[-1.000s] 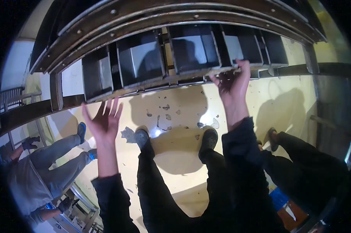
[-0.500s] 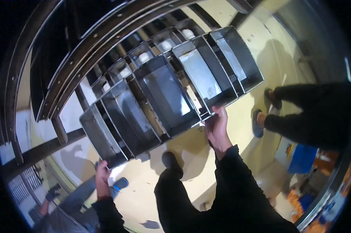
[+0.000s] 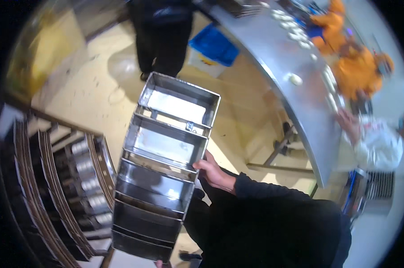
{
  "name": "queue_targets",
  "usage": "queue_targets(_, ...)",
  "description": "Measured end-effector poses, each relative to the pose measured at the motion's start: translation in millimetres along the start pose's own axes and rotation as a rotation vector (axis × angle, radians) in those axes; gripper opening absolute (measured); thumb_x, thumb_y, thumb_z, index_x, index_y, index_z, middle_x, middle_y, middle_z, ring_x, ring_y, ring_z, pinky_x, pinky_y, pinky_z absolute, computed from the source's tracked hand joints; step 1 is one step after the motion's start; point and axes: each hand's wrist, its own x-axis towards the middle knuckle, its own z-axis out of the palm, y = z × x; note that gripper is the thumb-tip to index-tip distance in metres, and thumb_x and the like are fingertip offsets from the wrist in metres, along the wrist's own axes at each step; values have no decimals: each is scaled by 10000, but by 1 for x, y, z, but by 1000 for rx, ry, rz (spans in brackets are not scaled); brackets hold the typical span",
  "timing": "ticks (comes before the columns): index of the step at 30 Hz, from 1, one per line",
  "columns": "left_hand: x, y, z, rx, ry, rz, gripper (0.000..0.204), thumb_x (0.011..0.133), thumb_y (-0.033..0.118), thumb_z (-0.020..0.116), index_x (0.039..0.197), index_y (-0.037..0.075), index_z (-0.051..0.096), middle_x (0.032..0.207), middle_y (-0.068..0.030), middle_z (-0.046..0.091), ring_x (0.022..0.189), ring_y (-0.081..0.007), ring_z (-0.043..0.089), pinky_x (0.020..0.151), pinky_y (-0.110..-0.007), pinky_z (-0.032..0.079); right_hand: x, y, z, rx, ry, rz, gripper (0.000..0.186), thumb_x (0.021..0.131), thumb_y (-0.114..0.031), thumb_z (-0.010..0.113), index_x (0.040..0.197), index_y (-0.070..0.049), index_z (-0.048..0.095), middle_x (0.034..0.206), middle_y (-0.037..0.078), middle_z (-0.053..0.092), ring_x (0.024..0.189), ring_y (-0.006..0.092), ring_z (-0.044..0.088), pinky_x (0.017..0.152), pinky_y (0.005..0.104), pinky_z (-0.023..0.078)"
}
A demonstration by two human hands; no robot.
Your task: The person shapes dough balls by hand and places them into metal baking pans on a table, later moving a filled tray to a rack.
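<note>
Nearest the camera, the strapped set of loaf tins (image 3: pixel 159 178) is shown carried clear of the floor, held roughly level in front of the dark-sleeved body. At the right rim of the tin set, the right hand (image 3: pixel 214 173) is seen with its fingers (image 3: pixel 204 166) curled tightly over the edge. At the near end of the tin set, only a sliver of the left hand (image 3: pixel 162 264) is visible at the lower picture edge; whether its fingers are closed cannot be told. All visible tins appear empty. Left of the tin set, the rack (image 3: pixel 63 187) of curved rails is shown, so removal from it is judged complete, with setting down not yet done. Beyond the tin set to the right, the steel surface (image 3: pixel 300 107) bearing pale dough pieces (image 3: pixel 295 79) is seen, attended by other people.
</note>
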Motion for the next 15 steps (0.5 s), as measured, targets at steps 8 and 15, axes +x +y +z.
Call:
queue_targets(8,31,215,16,287,-453,95,643,733,330,655,1279,30,498,1189,-112,580,1088,-301,570,959,-437,464,-120,-14,45,312,289,-258,699,736,-149,624,1370,-63,342,1032,108,558,880,209,573,668,365,492)
queue_targets(15,61,326,206,596,-807,162,652,679,335,688,1231,36,512,1170,-108,593,1065,-298,585,965,-434,461,-144,-22,76,590,654,-468,347,765,-206,630,1034,-59,467,907,80,545,786,196,616,526,313,509)
